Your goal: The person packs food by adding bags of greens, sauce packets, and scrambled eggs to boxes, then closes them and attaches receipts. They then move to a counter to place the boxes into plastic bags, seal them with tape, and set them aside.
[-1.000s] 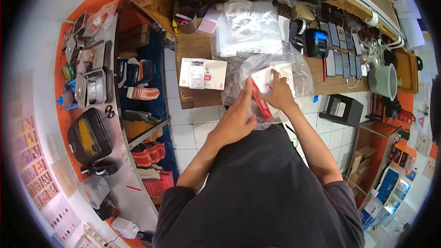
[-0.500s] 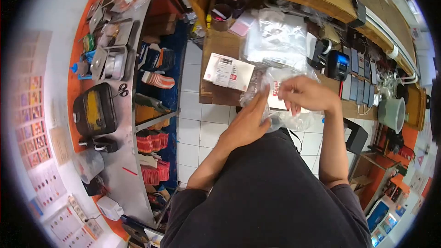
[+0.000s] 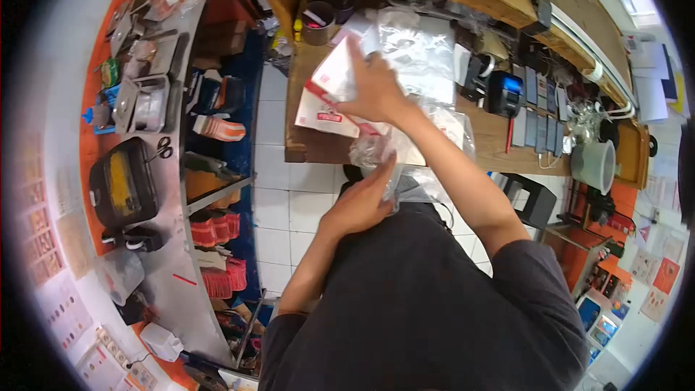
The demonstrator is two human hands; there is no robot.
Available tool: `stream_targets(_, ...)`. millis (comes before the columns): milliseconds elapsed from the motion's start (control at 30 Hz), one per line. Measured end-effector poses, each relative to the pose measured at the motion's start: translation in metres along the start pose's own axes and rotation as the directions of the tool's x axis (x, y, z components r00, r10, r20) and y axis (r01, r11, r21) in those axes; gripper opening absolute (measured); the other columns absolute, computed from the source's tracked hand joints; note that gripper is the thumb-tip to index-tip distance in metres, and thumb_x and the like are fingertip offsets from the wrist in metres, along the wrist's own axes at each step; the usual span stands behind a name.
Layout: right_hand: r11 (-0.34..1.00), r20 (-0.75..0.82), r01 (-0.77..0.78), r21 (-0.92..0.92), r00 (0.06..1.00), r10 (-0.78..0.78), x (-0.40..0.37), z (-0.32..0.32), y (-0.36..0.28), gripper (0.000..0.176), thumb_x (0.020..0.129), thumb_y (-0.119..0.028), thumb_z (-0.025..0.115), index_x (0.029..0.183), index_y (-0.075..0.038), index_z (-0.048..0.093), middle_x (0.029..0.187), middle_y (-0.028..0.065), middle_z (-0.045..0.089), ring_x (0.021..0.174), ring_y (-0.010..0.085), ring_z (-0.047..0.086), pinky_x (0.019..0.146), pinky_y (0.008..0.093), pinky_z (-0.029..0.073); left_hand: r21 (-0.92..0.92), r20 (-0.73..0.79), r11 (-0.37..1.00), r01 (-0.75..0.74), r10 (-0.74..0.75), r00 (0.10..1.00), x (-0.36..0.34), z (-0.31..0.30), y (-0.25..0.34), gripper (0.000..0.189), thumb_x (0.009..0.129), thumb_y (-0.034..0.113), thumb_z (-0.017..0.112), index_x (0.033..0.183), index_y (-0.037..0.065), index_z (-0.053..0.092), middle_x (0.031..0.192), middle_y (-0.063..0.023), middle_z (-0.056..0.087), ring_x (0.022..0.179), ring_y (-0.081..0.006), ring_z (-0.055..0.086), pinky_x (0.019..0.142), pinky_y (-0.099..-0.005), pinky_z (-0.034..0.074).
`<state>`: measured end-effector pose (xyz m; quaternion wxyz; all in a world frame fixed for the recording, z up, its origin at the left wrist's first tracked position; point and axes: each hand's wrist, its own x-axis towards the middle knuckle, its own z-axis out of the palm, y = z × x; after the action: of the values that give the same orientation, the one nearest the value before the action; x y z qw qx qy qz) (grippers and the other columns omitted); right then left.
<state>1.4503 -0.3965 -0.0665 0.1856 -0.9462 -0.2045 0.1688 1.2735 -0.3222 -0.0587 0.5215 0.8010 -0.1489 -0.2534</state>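
My right hand (image 3: 378, 90) reaches across to the white-and-red boxes (image 3: 326, 114) at the left end of the wooden table, its fingers spread over the upper box, which sits tilted. My left hand (image 3: 362, 203) is at the table's front edge, its fingers pressed on crumpled clear plastic (image 3: 373, 150). More clear plastic, with a white item (image 3: 445, 127) under or inside it, lies right of my right wrist. Behind my right hand is a stack of clear plastic bags (image 3: 416, 51).
A dark cup (image 3: 317, 23) stands at the back left of the table. On the right are a black device with a blue screen (image 3: 505, 93), rows of phones (image 3: 539, 112) and a clear bucket (image 3: 594, 166). A metal shelf (image 3: 170, 224) runs along the left.
My right hand has moved left from the plastic-covered white item to the boxes. The upper box is now tilted, with red edges showing. My left hand remains by the plastic, and the view has shifted.
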Motion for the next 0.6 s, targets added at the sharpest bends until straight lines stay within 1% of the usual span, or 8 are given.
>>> stream_targets(67,0.996,-0.133,0.03,0.089,0.991,-0.018,-0.045,-0.078,0.012,0.123,0.064,-0.039,0.082,0.154,0.0,0.007,0.14,0.0336,0.036,0.127,0.0502,0.041,0.111,0.0467,0.034,0.01,-0.049,0.998,-0.065,0.065,0.997,0.008,-0.003,-0.008,0.085,0.084,0.01,0.062,0.152,-0.005,0.013,0.155,-0.0293,0.023,0.144,-0.0389,0.027,0.117,-0.0398,0.027)
stream_targets(167,0.949,-0.387,0.147,0.277,0.922,-0.03,-0.095,-0.091,0.039,0.122,0.062,-0.028,0.084,0.151,0.004,0.007,0.145,0.0322,0.033,0.137,0.0421,0.036,0.115,0.0432,0.03,0.035,-0.142,0.995,-0.091,0.095,0.985,0.024,-0.016,-0.003,0.093,0.081,0.007,0.066,0.152,-0.007,0.007,0.157,-0.0297,0.016,0.148,-0.0375,0.018,0.12,-0.0387,0.02)
stream_targets(233,0.812,-0.271,0.119,0.572,0.961,0.05,-0.123,-0.062,0.055,0.126,0.063,-0.025,0.085,0.15,0.004,-0.001,0.147,0.0293,0.031,0.139,0.038,0.034,0.116,0.041,0.027,-0.003,-0.283,0.994,-0.111,0.106,0.953,0.039,-0.023,0.003,0.101,0.077,0.002,0.067,0.152,-0.005,0.0,0.158,-0.0296,0.014,0.147,-0.0386,0.018,0.119,-0.0391,0.02)
stream_targets(333,0.842,-0.252,0.057,0.536,0.963,0.095,-0.148,0.0,0.09,0.126,0.062,-0.029,0.086,0.15,0.005,0.002,0.146,0.0312,0.033,0.137,0.0409,0.036,0.115,0.0416,0.029,0.013,-0.152,0.992,-0.127,0.127,0.98,0.042,-0.034,0.007,0.105,0.072,-0.003,0.066,0.154,-0.001,0.0,0.159,-0.0292,0.013,0.149,-0.0361,0.017,0.118,-0.0369,0.02)
stream_targets(400,0.813,-0.046,-0.344,0.47,0.91,0.411,-0.146,0.037,0.115,0.124,0.062,-0.034,0.087,0.15,0.007,0.009,0.144,0.0333,0.038,0.137,0.044,0.037,0.114,0.0434,0.031,0.132,-0.065,0.971,-0.199,0.209,0.976,0.042,-0.033,0.014,0.105,0.073,-0.004,0.06,0.155,0.001,-0.005,0.159,-0.0284,0.011,0.148,-0.0376,0.017,0.118,-0.0367,0.021)
stream_targets(433,0.826,0.019,-0.406,0.39,0.901,0.434,-0.145,0.044,0.132,0.123,0.066,-0.047,0.083,0.151,0.006,0.011,0.146,0.0343,0.035,0.137,0.0481,0.035,0.113,0.0486,0.031,0.156,-0.057,0.968,-0.198,0.209,0.976,0.04,-0.028,0.024,0.105,0.073,-0.004,0.06,0.155,0.001,-0.005,0.159,-0.0284,0.011,0.148,-0.0376,0.017,0.118,-0.0367,0.021)
stream_targets(500,0.76,0.058,-0.603,0.242,0.791,0.609,-0.149,0.046,0.158,0.126,0.066,-0.055,0.08,0.152,0.005,0.009,0.138,0.0325,0.047,0.128,0.0473,0.047,0.108,0.0508,0.036,0.176,0.025,0.964,-0.199,0.197,0.98,0.038,-0.015,0.052,0.103,0.074,-0.003,0.058,0.155,0.002,-0.006,0.16,-0.0279,0.008,0.148,-0.0387,0.016,0.119,-0.0377,0.02)
stream_targets(600,0.722,0.017,-0.68,0.13,0.729,0.684,-0.141,0.036,0.182,0.126,0.068,-0.059,0.076,0.153,0.004,0.007,0.128,0.0295,0.058,0.118,0.0449,0.057,0.103,0.0504,0.041,0.133,0.047,0.965,-0.224,0.22,0.974,0.046,-0.003,0.064,0.102,0.075,-0.002,0.058,0.154,0.001,-0.007,0.159,-0.0301,0.007,0.148,-0.0403,0.015,0.119,-0.0392,0.02)
